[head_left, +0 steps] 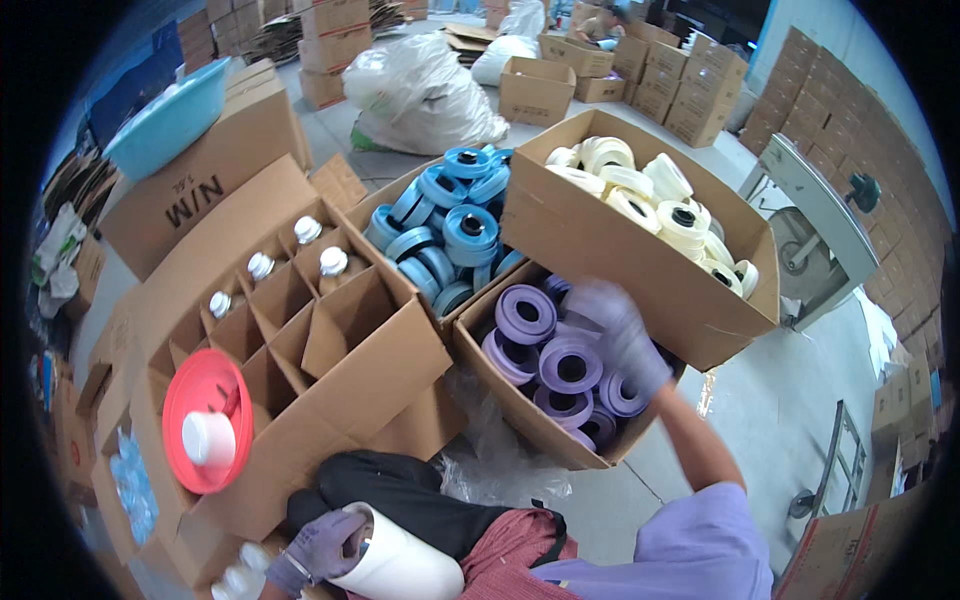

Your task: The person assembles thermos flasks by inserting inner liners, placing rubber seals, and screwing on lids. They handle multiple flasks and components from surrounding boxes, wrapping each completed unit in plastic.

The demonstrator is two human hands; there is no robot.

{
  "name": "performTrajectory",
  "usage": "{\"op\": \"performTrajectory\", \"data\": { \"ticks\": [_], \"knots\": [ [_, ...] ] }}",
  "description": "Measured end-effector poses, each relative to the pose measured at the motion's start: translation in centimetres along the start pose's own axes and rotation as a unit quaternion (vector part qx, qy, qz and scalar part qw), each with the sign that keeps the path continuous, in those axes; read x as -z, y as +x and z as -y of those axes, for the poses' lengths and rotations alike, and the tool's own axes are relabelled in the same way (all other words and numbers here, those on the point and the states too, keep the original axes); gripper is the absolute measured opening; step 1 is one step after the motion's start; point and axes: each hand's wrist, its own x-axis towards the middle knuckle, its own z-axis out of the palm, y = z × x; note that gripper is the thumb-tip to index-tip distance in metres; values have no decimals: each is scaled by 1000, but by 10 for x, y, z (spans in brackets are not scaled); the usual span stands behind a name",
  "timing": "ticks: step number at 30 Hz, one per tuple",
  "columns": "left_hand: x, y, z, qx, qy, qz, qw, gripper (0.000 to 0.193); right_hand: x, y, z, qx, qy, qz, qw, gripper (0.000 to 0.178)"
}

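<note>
My left hand (322,548), in a grey-purple glove, grips the rim of a white cylindrical container (415,568), which lies tilted across my lap with its open end toward the hand. My right hand (622,335), gloved the same way, reaches over a carton of purple ring-shaped parts (570,368). Motion smears its fingers, so I cannot make out whether they hold a part. A divided carton (400,345) at the left has several white-capped bottles (333,262) in its compartments. On its near corner rests a red bowl (205,375) with a small white cup (208,438) in it.
Behind the purple parts stand cartons of blue ring parts (470,228) and cream ring parts (632,208). A light-blue basin (170,115) sits on a box at far left. A wheeled metal stand (815,215) is at right. Stacked boxes and another person (603,25) are farther back.
</note>
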Motion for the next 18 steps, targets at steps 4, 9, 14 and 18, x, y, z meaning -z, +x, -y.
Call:
{"op": "performTrajectory", "data": {
  "ticks": [4,9,14,18],
  "knots": [
    [8,10,-9,-13,4,-16,1000,41,90,23,-142,-258,-249,-95,929,23],
    [-5,6,-2,5,44,-69,997,30,84,-12,-157,-328,-80,255,906,61],
    [-14,-6,5,12,47,-61,997,53,54,-36,-83,-278,-124,227,925,45],
    [-6,8,3,5,43,-32,999,53,90,-12,-105,-369,-55,253,893,50]
  ]
}}
